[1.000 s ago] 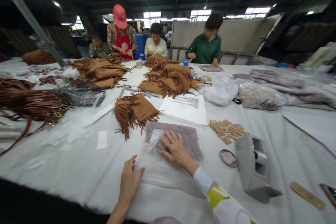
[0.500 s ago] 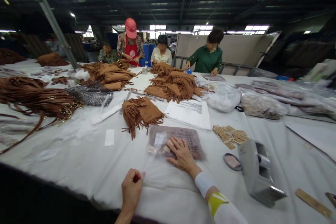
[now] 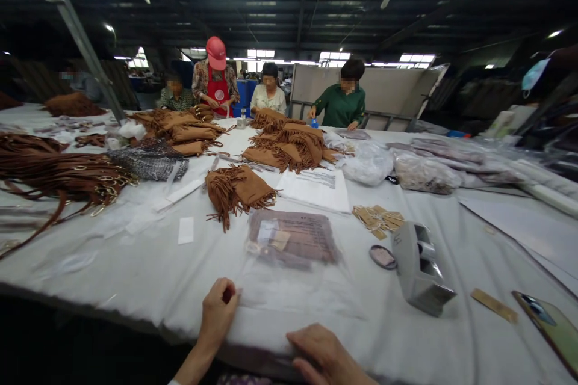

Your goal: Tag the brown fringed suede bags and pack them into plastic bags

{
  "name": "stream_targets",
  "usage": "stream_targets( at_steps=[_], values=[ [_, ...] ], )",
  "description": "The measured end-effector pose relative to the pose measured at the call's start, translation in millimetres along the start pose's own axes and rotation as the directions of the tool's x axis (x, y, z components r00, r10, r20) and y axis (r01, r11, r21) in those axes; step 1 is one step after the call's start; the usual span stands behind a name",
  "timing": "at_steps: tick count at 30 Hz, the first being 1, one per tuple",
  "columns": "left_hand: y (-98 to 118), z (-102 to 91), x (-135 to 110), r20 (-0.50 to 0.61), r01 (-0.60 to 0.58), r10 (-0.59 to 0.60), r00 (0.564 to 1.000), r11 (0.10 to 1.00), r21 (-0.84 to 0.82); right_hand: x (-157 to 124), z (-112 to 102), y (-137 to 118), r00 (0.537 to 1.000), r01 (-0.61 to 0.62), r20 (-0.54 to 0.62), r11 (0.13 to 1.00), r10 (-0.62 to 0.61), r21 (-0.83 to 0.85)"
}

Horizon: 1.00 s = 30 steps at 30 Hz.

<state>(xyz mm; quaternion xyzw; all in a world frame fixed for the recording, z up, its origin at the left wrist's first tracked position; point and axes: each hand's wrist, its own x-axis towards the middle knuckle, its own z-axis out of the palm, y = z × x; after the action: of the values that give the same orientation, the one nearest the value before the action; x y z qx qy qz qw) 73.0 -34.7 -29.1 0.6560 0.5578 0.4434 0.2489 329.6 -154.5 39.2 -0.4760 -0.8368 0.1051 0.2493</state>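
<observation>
A clear plastic bag (image 3: 307, 289) lies flat on the white table, its loose end towards me. Inside it is a brown item (image 3: 311, 234) with a tan tag and a white slip showing through the film. At the bag's near left corner, my left hand (image 3: 217, 311) pinches the film between thumb and fingers. My right hand (image 3: 323, 350) is by the table's front edge, below the bag, fingers stretched and thumb apart, with nothing in it. Just beyond the bag sits a brown fringed suede bag (image 3: 241, 189).
To the right are a grey tape dispenser (image 3: 419, 267), a small round dish (image 3: 382, 257), tan tags (image 3: 377, 219) and a phone (image 3: 548, 328). Brown straps (image 3: 67, 171) are heaped at left. Fringed bags (image 3: 289, 144) lie further back, where several co-workers stand or sit.
My right hand has left the top of the plastic bag and drawn back to the table's front edge. The left hand keeps its pinch. The view has shifted slightly right.
</observation>
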Motion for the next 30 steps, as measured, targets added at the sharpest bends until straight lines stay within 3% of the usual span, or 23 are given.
stream_targets(
  at_steps=[5,8,12,16,19,21,22,24,26,28,30],
  values=[
    [2,-1.0,1,0.031,-0.157,0.155,0.987,0.986,0.051,90,6,27,0.996,0.088,0.002,0.989,-0.088,-0.116],
    [2,-1.0,-4,0.069,-0.255,0.251,0.966,0.964,0.076,126,24,38,0.986,0.082,0.159,0.975,-0.049,-0.208],
    [-3,-8.3,-26,0.120,-0.360,0.347,0.930,0.927,0.108,125,43,46,0.956,0.100,0.291,0.977,-0.042,-0.188],
    [-9,-25.4,-43,0.157,-0.460,0.439,0.885,0.877,0.138,121,41,52,0.946,0.110,0.320,0.981,-0.053,-0.163],
    [-1,-34.5,-30,0.114,-0.428,0.416,0.902,0.897,0.116,119,38,42,0.946,0.112,0.318,0.981,-0.056,-0.159],
    [10,-31.5,-10,0.169,-0.434,0.415,0.894,0.896,0.096,109,42,25,0.941,0.145,0.325,0.980,-0.095,-0.133],
    [15,-26.9,1,0.253,-0.475,0.440,0.862,0.875,0.096,99,46,14,0.934,0.175,0.333,0.979,-0.130,-0.106],
    [20,-14.3,16,0.462,-0.577,0.467,0.754,0.807,0.127,73,54,-7,0.914,0.237,0.345,0.971,-0.213,-0.030],
    [18,-3.4,18,0.626,-0.648,0.421,0.657,0.739,0.183,42,55,-16,0.913,0.253,0.322,0.967,-0.252,0.039],
    [13,-1.1,9,0.705,-0.684,0.379,0.599,0.700,0.205,12,42,-6,0.964,0.151,0.214,0.988,-0.156,0.040],
    [8,-9.1,-4,0.723,-0.715,0.427,0.544,0.686,0.133,-10,16,24,0.995,-0.096,-0.015,0.994,0.095,-0.044]
  ],
)
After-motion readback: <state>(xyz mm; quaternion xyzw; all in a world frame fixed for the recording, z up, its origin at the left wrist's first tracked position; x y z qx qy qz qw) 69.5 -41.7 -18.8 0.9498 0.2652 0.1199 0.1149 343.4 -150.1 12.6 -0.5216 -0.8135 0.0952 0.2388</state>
